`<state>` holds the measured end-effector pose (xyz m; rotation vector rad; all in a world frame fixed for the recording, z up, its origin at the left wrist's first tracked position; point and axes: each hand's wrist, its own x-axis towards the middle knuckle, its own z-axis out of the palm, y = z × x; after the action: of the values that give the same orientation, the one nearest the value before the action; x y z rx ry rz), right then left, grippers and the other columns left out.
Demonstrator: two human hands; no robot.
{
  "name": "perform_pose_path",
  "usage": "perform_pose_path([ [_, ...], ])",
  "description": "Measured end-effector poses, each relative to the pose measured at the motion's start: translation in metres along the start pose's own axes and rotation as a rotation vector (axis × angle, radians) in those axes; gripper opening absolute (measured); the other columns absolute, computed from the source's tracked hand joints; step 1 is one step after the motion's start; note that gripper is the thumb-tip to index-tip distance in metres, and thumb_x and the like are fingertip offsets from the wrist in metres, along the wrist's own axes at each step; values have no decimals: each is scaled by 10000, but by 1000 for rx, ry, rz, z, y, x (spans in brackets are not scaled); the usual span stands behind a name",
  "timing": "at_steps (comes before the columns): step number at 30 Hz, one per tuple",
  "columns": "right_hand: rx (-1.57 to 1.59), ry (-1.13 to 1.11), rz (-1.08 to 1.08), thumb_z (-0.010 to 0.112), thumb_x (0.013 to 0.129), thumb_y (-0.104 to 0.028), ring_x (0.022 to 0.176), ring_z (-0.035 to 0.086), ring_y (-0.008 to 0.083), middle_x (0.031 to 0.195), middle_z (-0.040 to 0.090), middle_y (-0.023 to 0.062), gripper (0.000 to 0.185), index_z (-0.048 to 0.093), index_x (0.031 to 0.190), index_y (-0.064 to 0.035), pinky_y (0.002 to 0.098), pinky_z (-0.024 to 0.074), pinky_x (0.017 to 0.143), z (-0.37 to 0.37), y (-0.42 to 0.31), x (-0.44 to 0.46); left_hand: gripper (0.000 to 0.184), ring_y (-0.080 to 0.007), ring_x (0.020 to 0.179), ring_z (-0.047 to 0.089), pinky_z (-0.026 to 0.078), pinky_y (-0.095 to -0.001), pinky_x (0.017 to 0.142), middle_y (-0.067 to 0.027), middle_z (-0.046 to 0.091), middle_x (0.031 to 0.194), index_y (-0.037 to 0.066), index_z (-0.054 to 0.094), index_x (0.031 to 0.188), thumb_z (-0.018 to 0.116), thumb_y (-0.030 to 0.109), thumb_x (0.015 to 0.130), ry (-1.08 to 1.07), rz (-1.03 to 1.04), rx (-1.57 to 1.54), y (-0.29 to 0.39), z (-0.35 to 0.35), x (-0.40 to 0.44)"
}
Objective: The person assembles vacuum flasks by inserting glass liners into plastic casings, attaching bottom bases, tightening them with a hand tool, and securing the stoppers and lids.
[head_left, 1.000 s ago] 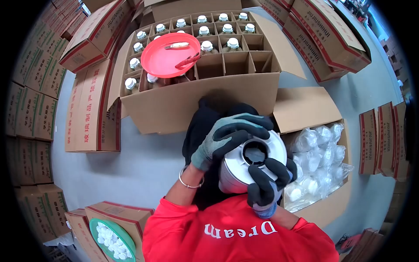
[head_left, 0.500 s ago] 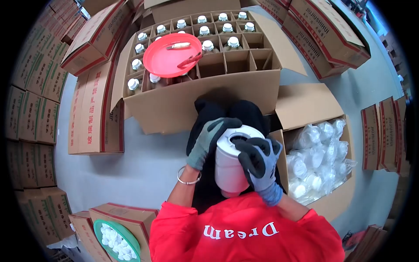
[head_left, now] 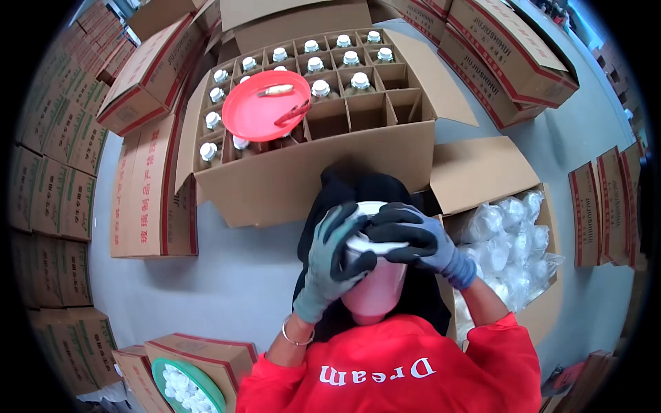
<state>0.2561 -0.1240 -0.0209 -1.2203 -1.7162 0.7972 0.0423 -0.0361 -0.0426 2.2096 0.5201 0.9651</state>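
A white cylindrical canister (head_left: 375,289) stands upright in my lap, tinted pink by the red top. My left hand (head_left: 330,258), in a grey-green glove with dark fingertips, is wrapped round its upper left side. From the right, my gloved right hand (head_left: 413,234) grips over the canister's upper rim. White shows between the fingers and beyond them; whether this is a separate lid cannot be made out. The canister's opening is hidden by the gloves.
Ahead, a divided carton (head_left: 317,172) holds several white-capped bottles. On it rests a red plate (head_left: 251,113) with a knife-like tool (head_left: 275,90) and a red-handled tool (head_left: 292,113). Plastic-wrapped items (head_left: 506,241) fill the right box. White caps lie in a green basin (head_left: 217,392).
My left hand has slid down the canister's side and closed round it. The right hand has moved up and flattened over the rim, covering the hole that showed before.
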Motion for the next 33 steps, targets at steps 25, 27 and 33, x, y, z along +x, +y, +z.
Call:
perform_pose_path([
  [25, -663, 151, -228, 724, 786, -144, 1212, 522, 401, 1406, 465, 169, 569, 533, 1322, -128, 493, 445, 1017, -16, 50, 125, 920, -281, 1316, 458, 354, -445, 1129, -127, 460, 1435, 83, 344, 1484, 467, 755, 867, 138, -600, -1633, -62, -2, 94],
  [27, -570, 250, -311, 728, 776, -111, 1212, 524, 407, 1395, 467, 179, 584, 532, 1326, -129, 489, 458, 1008, -14, 53, 130, 936, -299, 1312, 460, 354, -467, 1127, -143, 473, 1421, 74, 360, 1474, 493, 758, 850, 148, -657, -1591, -61, -4, 101],
  [33, -267, 94, -24, 680, 846, -97, 1177, 570, 341, 1359, 510, 192, 545, 516, 1365, -123, 393, 500, 961, -30, 45, 133, 800, -277, 1310, 464, 386, -425, 1107, -157, 446, 1446, 47, 390, 1455, 604, 571, 890, 89, -586, -1357, -67, 2, 98],
])
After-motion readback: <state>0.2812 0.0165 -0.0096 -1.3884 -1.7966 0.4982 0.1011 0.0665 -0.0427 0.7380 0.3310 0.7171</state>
